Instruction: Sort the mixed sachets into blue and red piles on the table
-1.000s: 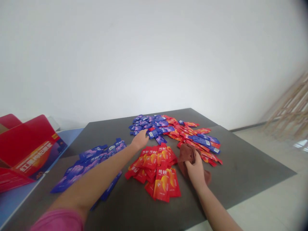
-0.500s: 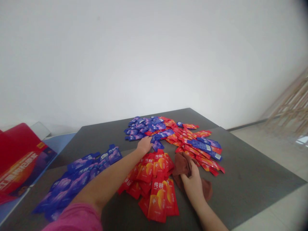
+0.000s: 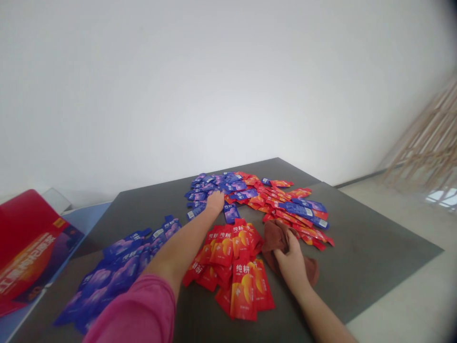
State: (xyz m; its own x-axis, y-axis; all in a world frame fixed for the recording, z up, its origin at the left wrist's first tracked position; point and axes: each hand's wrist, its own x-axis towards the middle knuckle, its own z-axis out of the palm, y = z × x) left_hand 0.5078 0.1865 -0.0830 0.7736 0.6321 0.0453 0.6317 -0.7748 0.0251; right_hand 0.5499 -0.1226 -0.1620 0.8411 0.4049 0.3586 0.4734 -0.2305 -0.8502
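Observation:
My left hand [image 3: 215, 201] reaches over the near side of a heap of blue-purple sachets [image 3: 206, 180]. Its fingers point away from me, and their tips cannot be made out against the heap. One blue sachet [image 3: 231, 214] lies flat just right of this hand, another [image 3: 195, 211] to its left. Crumpled in my right hand [image 3: 292, 264] is a brown cloth [image 3: 276, 234], gripped between thumb and fingers and resting on the table. Close to the cloth's left lies a stack of red-orange sachets [image 3: 243, 290], printed with yellow fruit.
A dark grey table [image 3: 371, 247] carries everything. More blue sachets [image 3: 117, 271] are spread at the near left. Mixed red and blue sachets [image 3: 296, 212] lie at the back right. A red printed bag [image 3: 32, 247] is beyond the left edge; a white wall [image 3: 228, 85] stands behind.
My left hand has shifted a little forward among the blue sachets, and one now lies flat to its right. My right hand still grips the cloth. The view has tilted slightly.

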